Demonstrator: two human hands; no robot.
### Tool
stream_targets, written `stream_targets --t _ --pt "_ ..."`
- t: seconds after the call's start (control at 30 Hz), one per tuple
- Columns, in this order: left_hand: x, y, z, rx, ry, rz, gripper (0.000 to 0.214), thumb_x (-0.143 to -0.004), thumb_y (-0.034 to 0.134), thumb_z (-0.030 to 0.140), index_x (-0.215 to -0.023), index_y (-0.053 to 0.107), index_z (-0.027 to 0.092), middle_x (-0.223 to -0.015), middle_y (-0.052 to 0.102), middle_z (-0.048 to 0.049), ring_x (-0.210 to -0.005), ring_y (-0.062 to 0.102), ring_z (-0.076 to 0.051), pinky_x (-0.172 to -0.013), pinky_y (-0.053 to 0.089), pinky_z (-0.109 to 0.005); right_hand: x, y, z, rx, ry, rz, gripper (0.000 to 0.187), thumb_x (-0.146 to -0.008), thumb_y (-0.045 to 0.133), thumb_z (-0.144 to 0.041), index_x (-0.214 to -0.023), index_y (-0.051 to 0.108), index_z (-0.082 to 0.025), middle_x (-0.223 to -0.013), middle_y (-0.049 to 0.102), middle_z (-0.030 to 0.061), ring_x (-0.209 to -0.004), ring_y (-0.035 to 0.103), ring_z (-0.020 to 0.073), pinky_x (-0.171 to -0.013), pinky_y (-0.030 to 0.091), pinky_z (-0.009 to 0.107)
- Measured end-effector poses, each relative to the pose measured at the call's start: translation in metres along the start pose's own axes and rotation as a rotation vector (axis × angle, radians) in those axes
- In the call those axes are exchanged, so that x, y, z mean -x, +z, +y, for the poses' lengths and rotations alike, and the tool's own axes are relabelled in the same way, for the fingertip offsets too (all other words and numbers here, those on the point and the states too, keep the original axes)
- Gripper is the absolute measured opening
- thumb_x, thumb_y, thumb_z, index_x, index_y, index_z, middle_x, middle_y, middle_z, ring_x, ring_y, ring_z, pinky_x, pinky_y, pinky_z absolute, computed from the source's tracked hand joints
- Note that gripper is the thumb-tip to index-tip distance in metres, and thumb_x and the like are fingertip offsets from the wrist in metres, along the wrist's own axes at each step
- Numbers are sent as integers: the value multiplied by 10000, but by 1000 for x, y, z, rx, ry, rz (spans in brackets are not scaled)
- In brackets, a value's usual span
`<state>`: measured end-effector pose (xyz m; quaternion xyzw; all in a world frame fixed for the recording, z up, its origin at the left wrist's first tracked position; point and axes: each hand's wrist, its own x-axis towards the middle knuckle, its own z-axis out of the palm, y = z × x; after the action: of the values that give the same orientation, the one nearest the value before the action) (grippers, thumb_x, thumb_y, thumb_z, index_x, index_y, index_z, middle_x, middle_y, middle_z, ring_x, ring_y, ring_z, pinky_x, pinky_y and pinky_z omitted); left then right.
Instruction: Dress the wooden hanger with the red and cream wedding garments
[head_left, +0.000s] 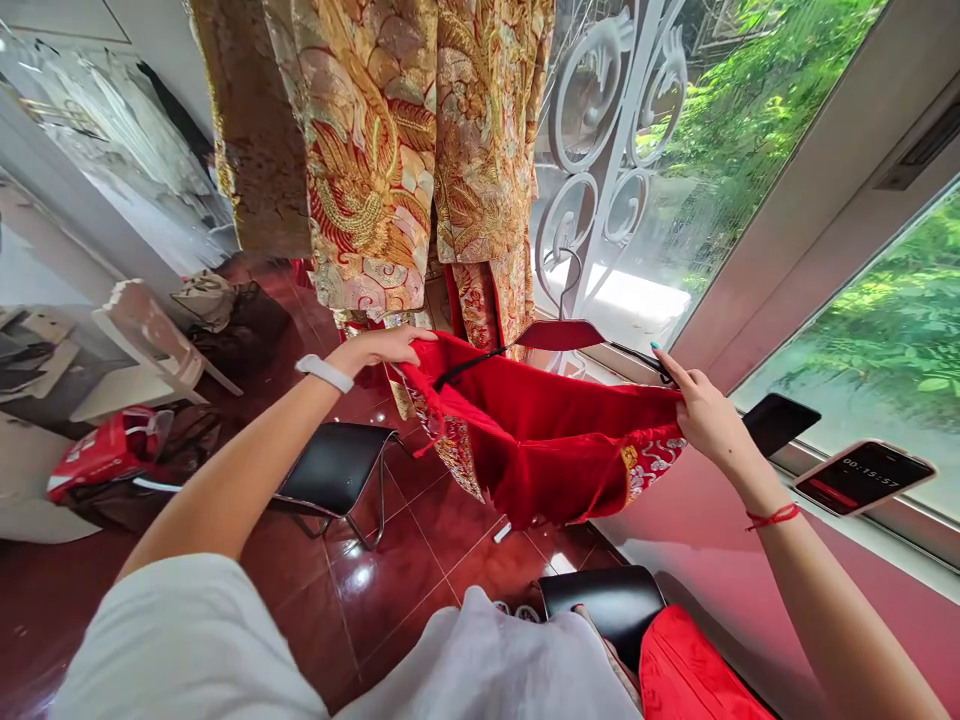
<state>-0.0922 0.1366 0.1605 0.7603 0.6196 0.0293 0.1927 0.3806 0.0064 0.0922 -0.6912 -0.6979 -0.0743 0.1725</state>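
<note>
A red embroidered skirt (555,405) is stretched between my two hands, its waist opening facing up. My left hand (386,347) grips its left upper edge. On the opposite side, the fingers of my right hand (705,410) close on the other end of the waist, with the index finger reaching up along a hanger's end. A black hanger (472,370) with a red middle panel and a wire hook spans the opening. Silver and gold embroidery shows on the skirt's outer side. Part of the grip of both hands is hidden by cloth.
Gold embroidered garments (367,170) hang ahead, near a white scrolled metal grille (600,130). Two phones, one a running timer (862,475), lie by the window at right. A black chair (341,465) stands left; a black seat (607,600) and red cloth (690,670) are close below.
</note>
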Motion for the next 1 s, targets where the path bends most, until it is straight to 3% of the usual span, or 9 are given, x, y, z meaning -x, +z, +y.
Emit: stream_targets --t 0.13,0.27,0.4,0.57,0.67,0.73,0.83,0.9,1.0 --pt "19 -3 -9 -8 15 -34 791 -630 562 154 -1410 599 283 -1079 770 -19 -933 713 -224 -738 542 -257 1 -3 4 -21 6 17 871 -801 441 -77 -1604 254 -358 -1035 577 98 -684 601 209 -596 465 311" --pt "22 1 -2 99 -24 -89 791 -661 558 145 -1444 567 260 -1015 777 -44 -856 729 -230 -723 566 -297 0 -1 1 -44 21 -31 874 -796 440 -70 -1592 275 -387 -1059 588 99 -688 609 225 -625 479 333" --pt "9 -3 23 295 32 -106 698 -713 532 139 -1405 609 193 -951 774 -85 -804 721 -210 -719 580 -306 4 1 -5 -57 -4 -64 829 -813 429 -75 -1576 320 -380 -1049 599 101 -695 614 232 -641 482 343" --pt "-2 -14 89 243 74 36 540 -777 537 97 -1294 688 137 -912 757 -86 -856 713 -224 -769 554 -343 13 4 -13 -60 -23 -40 827 -812 409 -79 -1587 294 -344 -986 596 99 -687 616 233 -615 478 336" --pt "9 1 131 144 188 145 503 -749 581 66 -1229 714 130 -938 752 -62 -927 702 -249 -828 544 -357 17 10 -17 -93 -36 -46 871 -778 429 -73 -1596 272 -327 -974 599 93 -699 620 232 -628 493 330" --pt "20 19 148 50 246 266 518 -718 581 27 -1215 703 106 -1038 747 -89 -1015 680 -277 -900 536 -384 18 16 -20 -134 -35 -55 890 -756 430 -65 -1597 275 -312 -974 603 92 -721 627 235 -648 504 330" --pt "30 42 149 -88 305 462 572 -715 552 -2 -1271 649 91 -1209 701 -142 -1185 596 -342 -1038 470 -499 16 25 -26 -226 -25 -57 893 -739 424 -63 -1592 298 -296 -1009 620 99 -766 639 246 -691 521 343" --pt "30 50 140 -111 341 522 591 -740 560 23 -1324 603 104 -1279 667 -143 -1256 537 -365 -1098 409 -564 14 30 -30 -295 -27 -49 888 -725 420 -67 -1580 326 -289 -1017 631 98 -822 648 254 -734 531 355" --pt "23 56 127 -87 402 550 620 -783 563 64 -1399 525 113 -1383 603 -138 -1292 527 -330 -1139 394 -511 14 36 -32 -405 -42 -36 895 -698 413 -73 -1567 348 -277 -1049 648 94 -926 648 254 -827 536 380"
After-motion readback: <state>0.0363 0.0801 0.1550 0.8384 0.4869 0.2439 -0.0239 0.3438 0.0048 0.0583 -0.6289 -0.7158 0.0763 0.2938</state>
